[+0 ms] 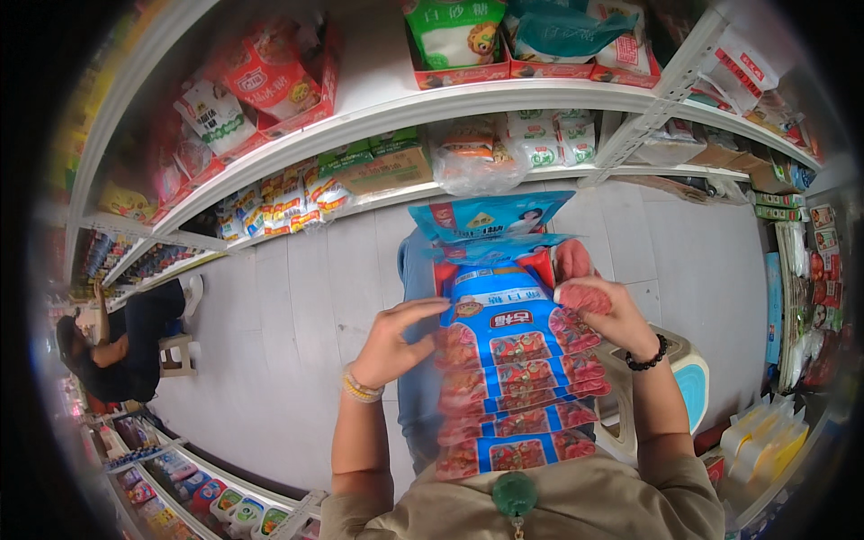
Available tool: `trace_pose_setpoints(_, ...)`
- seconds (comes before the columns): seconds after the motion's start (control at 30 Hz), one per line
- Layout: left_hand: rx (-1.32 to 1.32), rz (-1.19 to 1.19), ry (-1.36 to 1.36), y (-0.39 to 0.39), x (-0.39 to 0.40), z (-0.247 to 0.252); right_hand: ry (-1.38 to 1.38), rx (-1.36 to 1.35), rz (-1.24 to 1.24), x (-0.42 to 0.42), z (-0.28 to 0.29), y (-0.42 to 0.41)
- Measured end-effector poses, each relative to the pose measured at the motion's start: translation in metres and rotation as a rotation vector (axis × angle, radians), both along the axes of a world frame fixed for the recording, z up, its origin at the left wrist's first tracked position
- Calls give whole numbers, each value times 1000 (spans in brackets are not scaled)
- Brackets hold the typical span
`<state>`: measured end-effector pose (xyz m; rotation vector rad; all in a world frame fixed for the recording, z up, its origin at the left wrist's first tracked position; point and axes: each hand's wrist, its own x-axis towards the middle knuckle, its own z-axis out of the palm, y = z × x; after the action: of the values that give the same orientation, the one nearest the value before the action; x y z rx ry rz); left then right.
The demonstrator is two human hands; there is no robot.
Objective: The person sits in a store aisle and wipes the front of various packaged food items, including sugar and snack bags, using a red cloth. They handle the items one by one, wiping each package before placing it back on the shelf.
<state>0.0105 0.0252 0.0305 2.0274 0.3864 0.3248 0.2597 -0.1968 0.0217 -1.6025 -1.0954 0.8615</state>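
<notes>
On my lap lies an overlapping row of blue-and-red printed plastic food bags [509, 297], their near ends fanned towards my shirt. Teal plastic pouches [489, 219] stand at the far end, where red cardboard edges [543, 264] show beside the bags. My right hand [626, 314] grips a pinkish-red cloth [584, 298] at the right side of the top bag. Part of that cloth hangs beyond the fingers. At the opposite side, my left hand [395, 341] has thumb and fingers apart, its fingertips close to the bag's edge; whether they touch is unclear.
White metal shelves [378, 101] with bagged goods run across the far side. A plastic stool [692, 385] with a blue seat stands at my right. Another person [128, 344] sits at the left beside shelving. Bottles [246, 513] line a low shelf at lower left.
</notes>
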Motion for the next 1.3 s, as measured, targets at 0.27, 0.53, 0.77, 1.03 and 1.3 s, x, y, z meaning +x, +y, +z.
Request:
trace_pose_setpoints(0.27,139,125,-100,1,40,7,62,20,-187,-7,-7,41)
trace_pose_setpoints(0.53,-338,-72,-64,0,64,27,442,357,-430,-10,43,54)
trace_pose_setpoints(0.77,-361,85,-175,-10,86,14,396,812,-859,10,105,66)
trace_pose_setpoints(1.03,-198,178,-340,-21,87,-8,-1332,603,100,-34,93,137)
trace_pose_setpoints(1.3,-680,172,-352,-10,79,3,-1275,515,113,-15,67,123)
